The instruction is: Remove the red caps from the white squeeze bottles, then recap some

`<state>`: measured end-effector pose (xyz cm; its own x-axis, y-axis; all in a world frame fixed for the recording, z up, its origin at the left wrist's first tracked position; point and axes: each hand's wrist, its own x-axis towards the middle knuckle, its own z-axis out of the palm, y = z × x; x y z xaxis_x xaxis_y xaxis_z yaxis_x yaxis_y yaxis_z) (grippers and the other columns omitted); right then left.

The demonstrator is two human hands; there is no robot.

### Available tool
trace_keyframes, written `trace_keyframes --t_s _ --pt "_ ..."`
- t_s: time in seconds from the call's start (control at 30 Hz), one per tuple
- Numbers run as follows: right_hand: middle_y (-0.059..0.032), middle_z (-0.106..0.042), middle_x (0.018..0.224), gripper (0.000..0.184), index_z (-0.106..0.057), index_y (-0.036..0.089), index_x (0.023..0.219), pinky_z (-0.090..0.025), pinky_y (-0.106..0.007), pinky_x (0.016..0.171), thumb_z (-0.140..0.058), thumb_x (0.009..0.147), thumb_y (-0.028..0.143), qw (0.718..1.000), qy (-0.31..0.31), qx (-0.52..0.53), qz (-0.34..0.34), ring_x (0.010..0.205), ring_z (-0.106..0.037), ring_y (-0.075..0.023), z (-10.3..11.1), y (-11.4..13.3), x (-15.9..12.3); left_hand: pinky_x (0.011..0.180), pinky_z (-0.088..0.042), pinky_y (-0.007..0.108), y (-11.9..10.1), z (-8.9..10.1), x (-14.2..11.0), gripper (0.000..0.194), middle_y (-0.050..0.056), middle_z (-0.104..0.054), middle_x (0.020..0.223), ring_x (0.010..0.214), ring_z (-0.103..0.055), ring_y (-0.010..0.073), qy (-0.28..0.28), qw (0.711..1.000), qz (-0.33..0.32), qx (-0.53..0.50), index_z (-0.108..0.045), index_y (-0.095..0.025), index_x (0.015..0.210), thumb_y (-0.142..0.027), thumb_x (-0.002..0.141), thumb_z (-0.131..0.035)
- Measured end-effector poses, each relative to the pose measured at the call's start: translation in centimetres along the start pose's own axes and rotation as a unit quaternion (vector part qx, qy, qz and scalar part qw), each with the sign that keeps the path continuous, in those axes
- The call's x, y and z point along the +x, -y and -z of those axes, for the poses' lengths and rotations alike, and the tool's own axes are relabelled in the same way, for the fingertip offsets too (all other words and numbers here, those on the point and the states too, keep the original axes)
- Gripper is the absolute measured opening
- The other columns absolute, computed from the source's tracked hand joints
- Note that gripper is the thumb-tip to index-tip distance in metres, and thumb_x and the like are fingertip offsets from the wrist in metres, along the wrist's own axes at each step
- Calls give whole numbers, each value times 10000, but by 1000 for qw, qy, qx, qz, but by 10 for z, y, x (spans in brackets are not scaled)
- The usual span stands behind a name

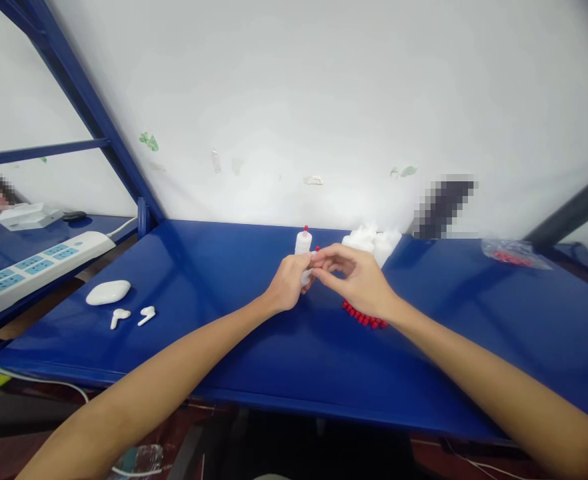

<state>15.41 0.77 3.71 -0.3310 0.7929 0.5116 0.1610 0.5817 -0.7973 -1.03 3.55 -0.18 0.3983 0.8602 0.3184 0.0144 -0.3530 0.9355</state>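
Observation:
My left hand is closed around a small white plastic bottle, mostly hidden by the fingers. At its upper end my right hand meets it, thumb and forefinger drawn together in a pinch; whatever lies between them is too small to make out. Just behind my left hand stands a white bottle with a red tip. Another red tip peeks out above my fingers. Several red caps lie in rows on the blue table, partly under my right hand. Behind that hand are several white bottles.
On the left of the blue table lie a white earbud case and two earbuds. A power strip runs along the left side. A clear bag with red pieces rests at the back right, near the white wall.

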Motion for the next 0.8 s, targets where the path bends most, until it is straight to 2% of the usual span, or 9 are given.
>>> trace_keyframes --t_s 0.2,0.33,0.47,0.63,0.8 --pt "-21 -672 880 116 -634 209 969 -586 -323 744 -653 855 212 1000 6 7 8 751 -664 -142 -7 1 -7 446 -353 207 -5 -3 -2 403 -30 -463 606 477 -424 83 42 995 -43 -79 -536 -149 776 -519 895 -427" --pt "-28 -665 914 129 -632 228 988 -590 -318 736 -639 859 222 999 -24 -5 24 759 -653 -142 -9 2 -10 454 -366 207 -7 -3 -3 352 -29 -458 668 506 -418 78 60 994 -43 -81 -550 -148 862 -496 844 -495" --pt "-27 -662 919 155 -641 238 1006 -589 -320 742 -628 857 200 998 -35 -14 43 754 -644 -141 -11 5 -14 459 -354 206 -9 -4 -3 330 -30 -450 659 507 -413 79 55 995 -41 -65 -527 -156 842 -482 861 -483" --pt "-18 -663 927 239 -647 246 1044 -599 -315 739 -604 837 134 999 -8 6 47 774 -661 -144 -13 3 -16 501 -340 223 -10 -4 -3 294 -27 -426 650 545 -395 90 66 995 -56 -53 -507 -155 789 -440 864 -506" --pt "-26 -687 956 284 -649 239 1026 -600 -331 777 -603 790 88 998 -20 -45 48 833 -677 -167 -16 2 -17 539 -331 227 -10 -4 -3 127 -32 -411 660 585 -383 98 60 996 -57 -40 -497 -156 767 -281 788 -504"
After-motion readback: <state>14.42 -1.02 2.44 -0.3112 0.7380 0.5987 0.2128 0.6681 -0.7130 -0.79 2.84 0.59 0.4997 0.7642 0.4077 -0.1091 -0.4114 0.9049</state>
